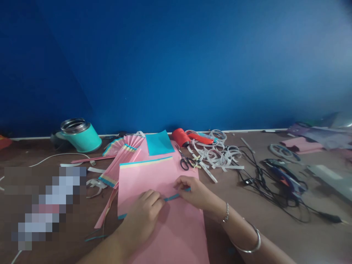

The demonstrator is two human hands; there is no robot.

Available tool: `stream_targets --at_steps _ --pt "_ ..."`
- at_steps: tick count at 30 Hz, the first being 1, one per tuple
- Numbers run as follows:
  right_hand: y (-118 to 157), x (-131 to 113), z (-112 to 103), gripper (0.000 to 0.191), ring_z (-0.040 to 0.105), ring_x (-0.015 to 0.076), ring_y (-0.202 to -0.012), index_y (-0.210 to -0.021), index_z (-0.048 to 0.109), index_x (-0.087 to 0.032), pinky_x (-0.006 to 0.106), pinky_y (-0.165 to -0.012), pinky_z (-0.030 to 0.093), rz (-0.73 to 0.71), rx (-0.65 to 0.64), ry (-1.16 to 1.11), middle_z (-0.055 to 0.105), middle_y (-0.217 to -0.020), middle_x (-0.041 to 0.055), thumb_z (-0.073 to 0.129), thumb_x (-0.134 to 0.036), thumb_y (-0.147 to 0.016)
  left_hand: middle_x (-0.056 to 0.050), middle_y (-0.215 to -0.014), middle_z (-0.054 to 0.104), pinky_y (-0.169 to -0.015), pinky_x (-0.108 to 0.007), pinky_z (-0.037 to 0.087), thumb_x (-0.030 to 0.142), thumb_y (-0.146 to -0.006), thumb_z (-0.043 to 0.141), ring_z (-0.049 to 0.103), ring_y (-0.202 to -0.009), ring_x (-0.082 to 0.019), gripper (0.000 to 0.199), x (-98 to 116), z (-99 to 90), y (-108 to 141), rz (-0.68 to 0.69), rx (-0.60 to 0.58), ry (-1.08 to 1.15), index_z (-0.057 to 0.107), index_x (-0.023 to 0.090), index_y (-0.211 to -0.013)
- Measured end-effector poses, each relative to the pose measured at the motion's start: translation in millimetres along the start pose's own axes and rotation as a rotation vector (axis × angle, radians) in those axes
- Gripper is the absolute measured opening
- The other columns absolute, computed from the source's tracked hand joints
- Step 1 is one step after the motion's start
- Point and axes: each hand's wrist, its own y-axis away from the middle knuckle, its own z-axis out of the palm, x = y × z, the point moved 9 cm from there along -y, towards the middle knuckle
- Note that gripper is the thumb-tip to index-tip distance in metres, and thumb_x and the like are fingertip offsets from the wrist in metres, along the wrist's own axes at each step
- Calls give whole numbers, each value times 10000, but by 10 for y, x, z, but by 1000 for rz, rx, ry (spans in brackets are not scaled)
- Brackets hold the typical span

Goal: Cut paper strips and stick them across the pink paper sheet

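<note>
A pink paper sheet (145, 176) lies in front of me, with blue and cream bands along its far edge. Along its near edge runs a narrow blue paper strip (173, 197), partly hidden beneath my hands. My left hand (147, 211) has curled fingers pressed down on the strip. Thumb and fingers of my right hand (191, 190) pinch the strip near its right end. Under this sheet is a larger pink sheet (178, 234) that reaches toward me. Scissors (185, 160) with black handles lie just beyond my right hand.
Pleated pink paper fans (122, 161) and a blue paper square (160, 143) lie beyond the sheets. A red thread spool (180, 137), curled white strips (220, 156) and a marker (207, 172) are rightward. Black cables (260, 179) stretch farther right. A turquoise mug (82, 137) stands at back left.
</note>
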Motion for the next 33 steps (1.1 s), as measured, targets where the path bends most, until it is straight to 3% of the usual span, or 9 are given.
stream_targets --at_steps 33 --pt "15 57 21 239 598 128 -709 -887 652 -160 208 -610 437 13 -4 -35 660 -782 24 507 -103 -706 -45 -859 599 -695 -335 479 31 -861 387 540 -813 -198 260 4 -20 -2 11 16 -11 602 169 -909"
